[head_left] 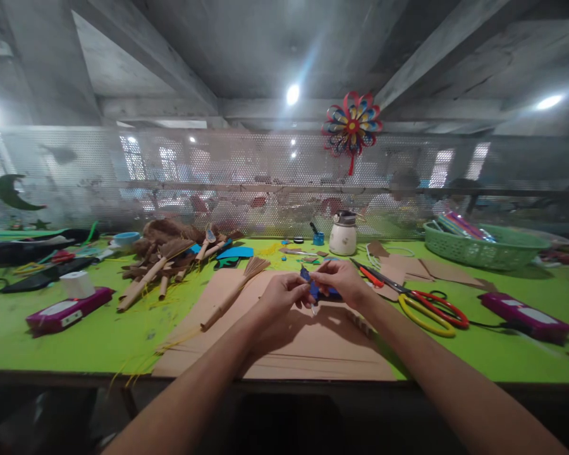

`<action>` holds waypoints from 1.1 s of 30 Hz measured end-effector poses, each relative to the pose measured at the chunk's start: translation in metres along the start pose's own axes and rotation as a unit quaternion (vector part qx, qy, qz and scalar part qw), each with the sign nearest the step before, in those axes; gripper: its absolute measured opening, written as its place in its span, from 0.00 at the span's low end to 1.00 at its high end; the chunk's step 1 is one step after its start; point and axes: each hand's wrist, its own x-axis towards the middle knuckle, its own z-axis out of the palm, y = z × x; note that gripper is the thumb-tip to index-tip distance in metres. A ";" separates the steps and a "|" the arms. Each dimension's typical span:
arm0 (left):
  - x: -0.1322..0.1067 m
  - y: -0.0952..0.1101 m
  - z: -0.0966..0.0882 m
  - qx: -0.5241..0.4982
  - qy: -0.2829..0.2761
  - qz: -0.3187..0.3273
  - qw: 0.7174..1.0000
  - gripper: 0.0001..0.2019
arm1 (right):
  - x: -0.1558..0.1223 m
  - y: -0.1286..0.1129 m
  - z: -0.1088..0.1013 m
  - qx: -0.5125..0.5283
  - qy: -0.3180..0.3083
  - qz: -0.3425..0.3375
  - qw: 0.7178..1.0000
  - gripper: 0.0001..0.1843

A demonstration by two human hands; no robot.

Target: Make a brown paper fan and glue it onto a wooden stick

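Tabletop (76, 354) in bright green stretched across our whole view, and beyond its far side we saw a perforated partition (194, 164). Directly before us lay brown paper sheets (313, 368), stacked flat and reaching almost to the near edge. A heap of brown pieces (165, 246) spread to the far left of the sheets; a green basket (483, 254) stood well off to the right.

Our left hand (284, 292) and right hand (344, 281) met above the sheets, close together, with fingertips drawn in. Scissors (392, 284) lay on the right, blades angled back toward our right hand, which was much the nearer one; the handles rested beyond that forearm. On the other side, a fan-ended brown stick (232, 295) slanted across the sheets, nearer our left hand. A pale jug (342, 239) stood upright past both hands.

Smallest was the blue piece (313, 289), caught between the hands: our left fingers pinched it from the left, while our right thumb and forefinger appeared to pinch it from the right. Neither hand was clearly nearer. Its long axis seemed to run away from us, the narrow tip pointing forward and slightly left, though fingers covered too much to be certain.
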 end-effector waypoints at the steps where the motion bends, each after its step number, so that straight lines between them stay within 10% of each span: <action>1: 0.000 0.000 0.000 -0.005 0.003 -0.001 1.000 0.10 | 0.000 0.000 0.000 0.009 -0.001 0.007 1.000 0.17; 14: 0.003 -0.005 0.002 -0.016 0.046 -0.004 0.999 0.10 | 0.001 0.007 0.003 0.019 -0.062 0.023 0.998 0.16; 22: 0.000 -0.001 0.003 -0.015 0.025 -0.005 1.000 0.09 | 0.001 0.000 0.004 0.002 0.019 -0.006 1.000 0.15; 33: -0.003 -0.004 0.003 -0.032 0.046 -0.068 0.996 0.11 | 0.016 -0.016 -0.051 0.184 0.185 -0.053 0.964 0.17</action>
